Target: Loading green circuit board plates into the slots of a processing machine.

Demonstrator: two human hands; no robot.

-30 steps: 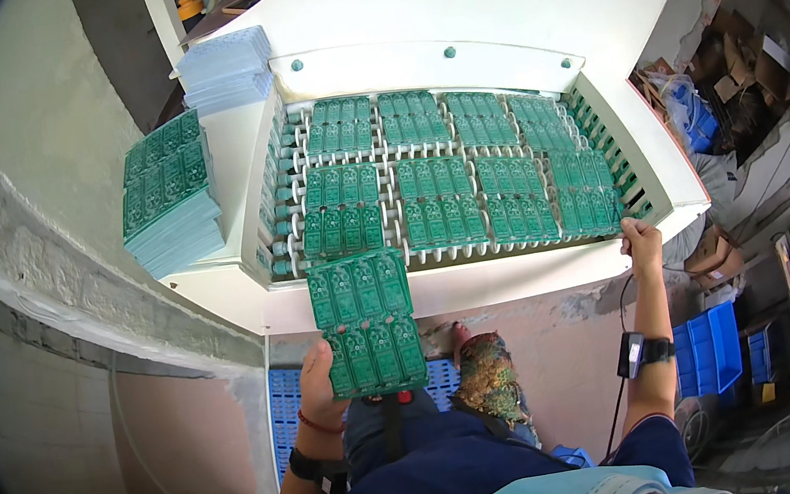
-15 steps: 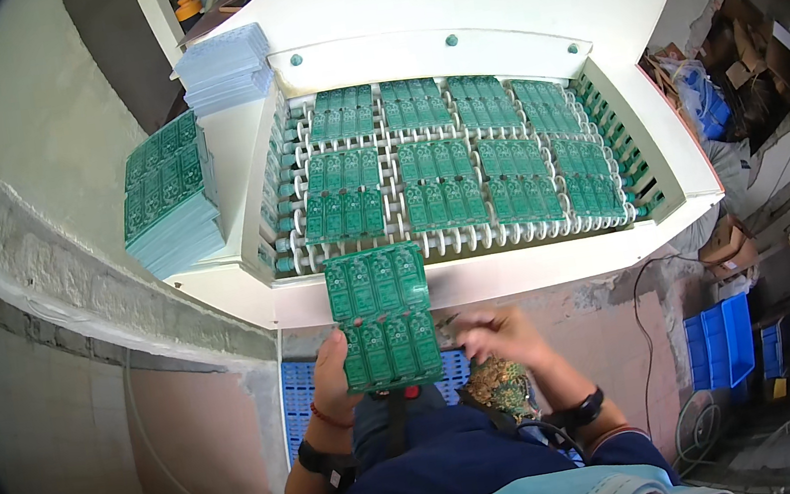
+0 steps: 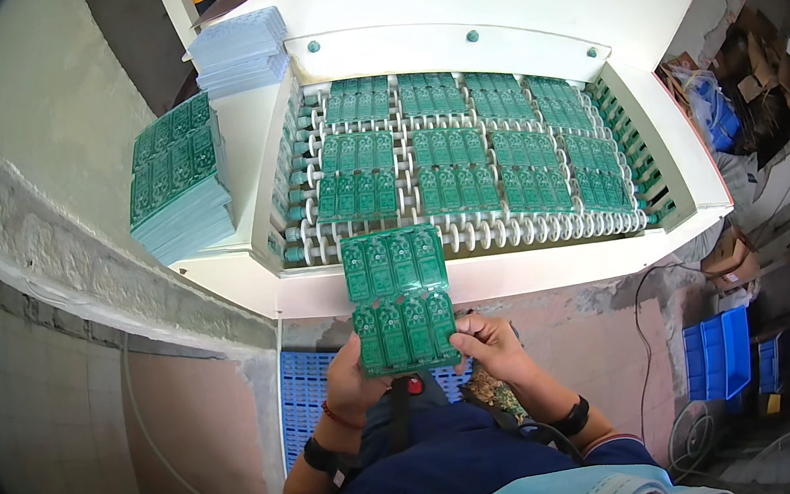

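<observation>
A green printed circuit board panel [image 3: 400,299], divided into small repeated rectangles, is held in front of me at the near edge of a white conveyor machine [image 3: 539,267]. My left hand [image 3: 347,379] grips its lower left edge, thumb up along the side. At the lower right corner, my right hand [image 3: 492,345] pinches the panel between thumb and fingers. The panel's far end overlaps the front of the roller bed [image 3: 504,234]. Rows of similar green panels [image 3: 455,188] lie flat on the white rollers beyond. Whether I hold one panel or several stacked ones cannot be told.
A tall stack of green panels [image 3: 175,177] stands on the machine's left ledge, with a pile of pale bluish sheets [image 3: 236,49] behind it. A rough wall [image 3: 64,263] runs along the left. Blue crates [image 3: 718,353] and a cable [image 3: 644,353] are on the right.
My right hand, blurred and apart from the panel before, has come in and taken hold of its lower right corner. The machine and stacks sit slightly further right in view.
</observation>
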